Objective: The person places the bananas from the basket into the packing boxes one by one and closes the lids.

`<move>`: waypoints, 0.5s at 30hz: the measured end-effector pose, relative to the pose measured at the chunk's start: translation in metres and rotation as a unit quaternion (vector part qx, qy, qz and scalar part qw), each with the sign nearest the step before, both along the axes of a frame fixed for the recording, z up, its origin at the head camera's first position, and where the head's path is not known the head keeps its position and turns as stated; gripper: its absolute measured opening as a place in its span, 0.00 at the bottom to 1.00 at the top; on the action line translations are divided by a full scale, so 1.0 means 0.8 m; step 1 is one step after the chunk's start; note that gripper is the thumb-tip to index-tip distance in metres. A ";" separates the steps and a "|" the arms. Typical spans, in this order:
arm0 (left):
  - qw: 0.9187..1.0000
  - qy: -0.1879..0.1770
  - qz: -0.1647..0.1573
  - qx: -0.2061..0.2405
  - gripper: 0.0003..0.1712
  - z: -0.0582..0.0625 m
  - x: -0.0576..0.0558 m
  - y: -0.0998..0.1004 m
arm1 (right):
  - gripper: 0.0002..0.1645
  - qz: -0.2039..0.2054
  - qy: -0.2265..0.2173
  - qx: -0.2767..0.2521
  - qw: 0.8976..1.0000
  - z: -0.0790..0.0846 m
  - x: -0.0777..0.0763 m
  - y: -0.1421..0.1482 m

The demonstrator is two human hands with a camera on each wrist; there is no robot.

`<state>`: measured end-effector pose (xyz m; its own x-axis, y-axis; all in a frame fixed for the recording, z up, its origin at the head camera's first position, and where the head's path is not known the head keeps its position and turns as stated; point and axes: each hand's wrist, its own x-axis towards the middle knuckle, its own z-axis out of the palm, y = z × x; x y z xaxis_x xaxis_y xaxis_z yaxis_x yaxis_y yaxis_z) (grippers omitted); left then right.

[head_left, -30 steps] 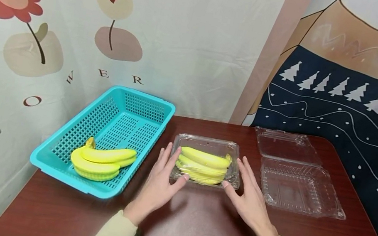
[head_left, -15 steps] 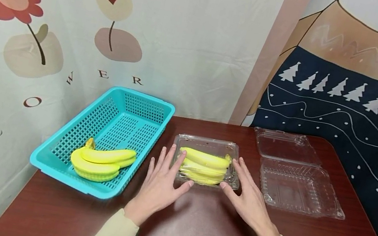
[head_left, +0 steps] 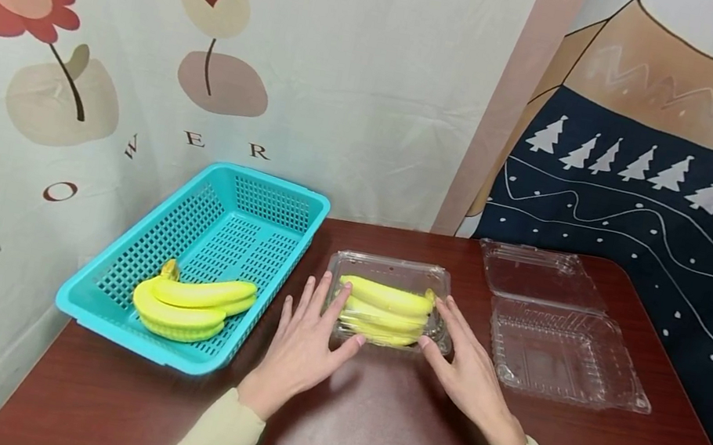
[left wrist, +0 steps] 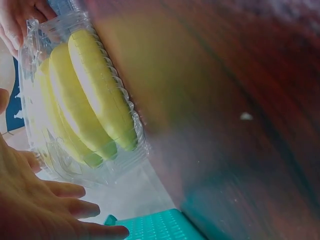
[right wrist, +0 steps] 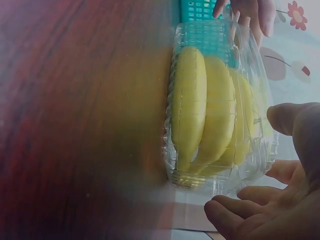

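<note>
A closed clear plastic clamshell box (head_left: 391, 268) sits on the dark red table with a bunch of bananas (head_left: 386, 297) inside it. My left hand (head_left: 300, 348) lies at its left side, fingers spread and straight, the index fingertip over the lid's left part. On the other side, my right hand (head_left: 469, 374) has its fingers extended along the box's right edge and the thumb at the front right corner. Through the clear wall the bananas (left wrist: 90, 95) show in the left wrist view, and also in the right wrist view, where the box (right wrist: 220, 110) stands beside my right fingers.
To the left stands a turquoise perforated basket (head_left: 208, 172) holding another banana bunch (head_left: 191, 305). An open clear clamshell box (head_left: 569, 355) lies at the right, its lid (head_left: 540, 275) folded back. Printed curtains (head_left: 381, 84) hang behind the table.
My left hand has shifted slightly, its index finger coming from the box's left side to over the lid and its thumb moving right. My right hand moved slightly left. The box has stayed put.
</note>
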<state>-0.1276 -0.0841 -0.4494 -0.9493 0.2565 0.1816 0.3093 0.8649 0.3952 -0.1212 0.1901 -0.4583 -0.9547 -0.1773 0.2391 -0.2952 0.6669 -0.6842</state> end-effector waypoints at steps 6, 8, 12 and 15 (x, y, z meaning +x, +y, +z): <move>1.000 -0.007 0.001 0.015 0.49 0.000 -0.005 0.002 | 0.41 -0.003 -0.003 -0.009 1.000 0.003 -0.006 -0.002; 1.000 -0.010 0.001 0.018 0.49 0.000 -0.007 0.002 | 0.41 -0.005 -0.005 -0.013 1.000 0.003 -0.009 -0.003; 1.000 -0.014 0.003 0.019 0.49 -0.001 -0.012 0.005 | 0.41 -0.010 -0.010 -0.020 1.000 0.004 -0.016 -0.004; 1.000 -0.015 0.005 0.019 0.48 -0.001 -0.016 0.006 | 0.41 -0.012 -0.014 -0.022 1.000 0.004 -0.021 -0.005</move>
